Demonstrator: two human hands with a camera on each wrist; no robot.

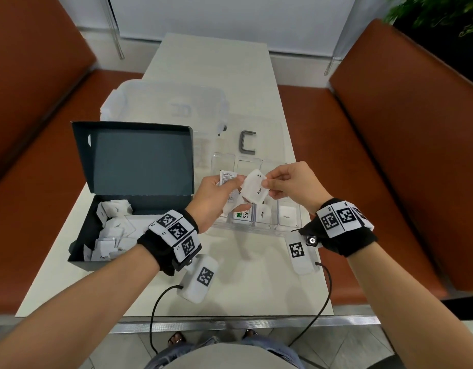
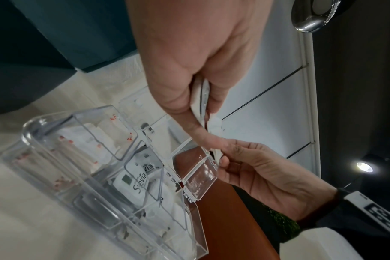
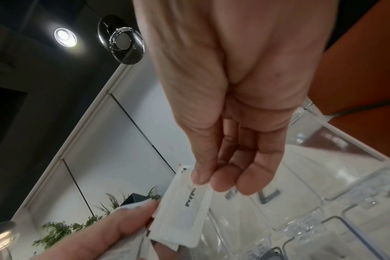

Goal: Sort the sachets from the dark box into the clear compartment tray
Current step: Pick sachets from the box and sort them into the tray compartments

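So the whole thing hinges on one small white paper sachet with "Pepper" printed on it (image 1: 254, 188), which is pinched by its upper corner between the thumb and fingertips of the person's right hand (image 1: 288, 182) and hangs down-left from that pinch, long axis tilted, right above the clear plastic compartment tray (image 1: 288, 230). The left hand (image 1: 216, 198) is curled round a small bunch of other white sachets (image 1: 227, 179) (one shows a nutrition-facts panel) and its fingertips sit against the pepper sachet's lower-left edge, so the two hands are basically meeting over the tray's near row. In that near row, looking from the tray's left end, there's a compartment with a Stevia packet (image 1: 243, 215), then one with a pepper packet (image 1: 262, 214), then one with a sugar packet (image 1: 286, 216). The pepper compartment lies almost straight under the held sachet, so the drop looks short, and the right hand is clearly the nearer one for it. Probably the only thing in the way is the left hand's own bundle crowding the same spot. Left of the tray stands the dark cardboard box with its lid flipped up (image 1: 134, 158), loose sachets still piled inside. Beyond the tray sits a frosted plastic storage bin (image 1: 163, 102) and a small grey U-shaped clip (image 1: 248, 142), both well clear of the drop.
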